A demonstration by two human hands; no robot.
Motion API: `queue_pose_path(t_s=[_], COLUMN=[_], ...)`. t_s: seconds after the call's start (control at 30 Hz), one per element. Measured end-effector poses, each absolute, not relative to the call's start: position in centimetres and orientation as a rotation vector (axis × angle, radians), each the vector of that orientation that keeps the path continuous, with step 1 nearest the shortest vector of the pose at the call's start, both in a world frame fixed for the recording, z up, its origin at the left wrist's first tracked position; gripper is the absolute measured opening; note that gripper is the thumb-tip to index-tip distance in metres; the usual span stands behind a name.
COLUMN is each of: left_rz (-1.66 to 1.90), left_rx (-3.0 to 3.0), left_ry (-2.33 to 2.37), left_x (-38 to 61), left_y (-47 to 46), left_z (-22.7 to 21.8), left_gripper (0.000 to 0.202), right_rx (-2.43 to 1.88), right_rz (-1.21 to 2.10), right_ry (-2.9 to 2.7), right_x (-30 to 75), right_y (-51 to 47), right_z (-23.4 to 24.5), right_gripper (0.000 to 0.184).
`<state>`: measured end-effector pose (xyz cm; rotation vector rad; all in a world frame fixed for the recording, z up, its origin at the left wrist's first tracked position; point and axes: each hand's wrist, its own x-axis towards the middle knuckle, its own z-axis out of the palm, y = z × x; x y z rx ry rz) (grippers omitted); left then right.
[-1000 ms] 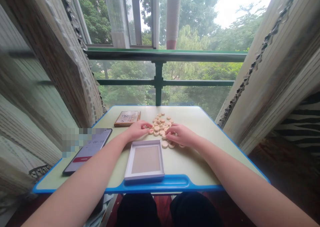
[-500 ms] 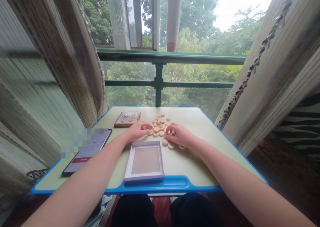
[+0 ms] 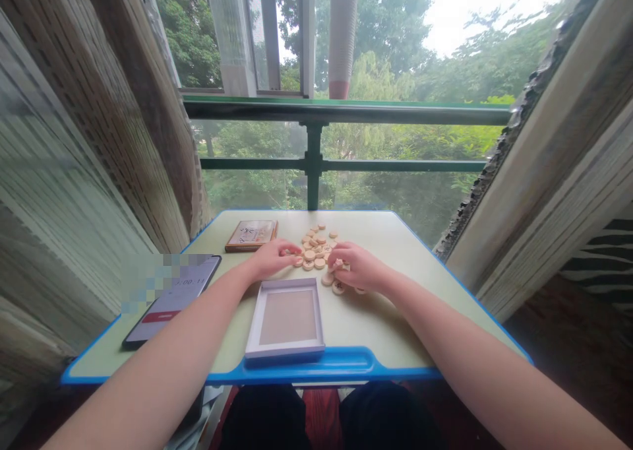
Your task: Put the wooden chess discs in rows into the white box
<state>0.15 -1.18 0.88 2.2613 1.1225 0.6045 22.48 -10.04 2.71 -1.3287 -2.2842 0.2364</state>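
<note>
Several round wooden Chinese chess pieces (image 3: 309, 255) lie in a loose heap on the table, some with characters showing. At the heap's left edge is my left hand (image 3: 271, 258), its fingers stretched out and apart beside the nearest pieces, with nothing clearly held. My right hand (image 3: 361, 265) is at the right side of the heap, fingers curled and pinched on a Chinese chess piece (image 3: 338, 264), which the fingers partly hide. Below that hand a few more pieces (image 3: 339, 288) lie apart from the heap. In front of me sits a shallow white open box part (image 3: 251, 331).
A decorated box lid or flat case (image 3: 252, 233) lies at the back left. To the left is a phone (image 3: 168, 311) with a timer on its screen. The pale table (image 3: 395, 324) has a blue rim, with a railing (image 3: 346, 111) behind it and curtains on both sides.
My right hand has shifted slightly, and a piece now shows between its fingertips. My left hand has hardly moved. The phone's timer has advanced.
</note>
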Motion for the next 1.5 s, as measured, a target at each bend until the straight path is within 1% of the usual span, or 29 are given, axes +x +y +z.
queue_pose_path(t_s=[0.2, 0.33, 0.6, 0.8, 1.0, 1.17, 1.27, 1.43, 1.5], left_rz=[0.588, 0.592, 0.594, 0.596, 0.593, 0.590, 0.597, 0.591, 0.586], left_rx=[2.250, 2.238, 2.240, 2.233, 2.226, 2.220, 2.224, 2.220, 2.230], left_ry=[1.139, 1.145, 1.144, 1.137, 1.139, 1.122, 1.112, 1.107, 1.110], left_x=[0.17, 0.12, 0.05, 0.05, 0.08, 0.07, 0.07, 0.07, 0.04], left_y=[-1.06, -1.00, -0.87, -0.91, -0.91, -0.88, -0.82, -0.70, -0.73], left_z=[0.83, 0.77, 0.64, 0.68, 0.75, 0.78, 0.72, 0.62, 0.65], left_gripper=[0.040, 0.041, 0.040, 0.040, 0.040, 0.039, 0.038, 0.039, 0.040], right_rx=[-1.338, -1.309, -1.328, -1.343, -1.340, -1.329, -1.376, -1.422, -1.380], right_rz=[0.164, 0.183, 0.278, 0.349, 0.465, 0.424, 0.467, 0.470, 0.441], right_ry=[-2.260, -2.290, -2.301, -2.318, -2.260, -2.245, -2.196, -2.124, -2.129], right_x=[22.49, 22.47, 22.35, 22.26, 22.12, 22.04, 22.02, 21.86, 21.79], right_y=[-9.67, -9.66, -10.34, -10.27, -10.01, -9.71, -9.77, -10.13, -10.16], right_z=[2.13, 2.14, 2.80, 2.75, 2.44, 2.29, 2.37, 2.55, 2.60], right_gripper=[0.012, 0.008, 0.014, 0.014, 0.018, 0.014, 0.011, 0.002, 0.003])
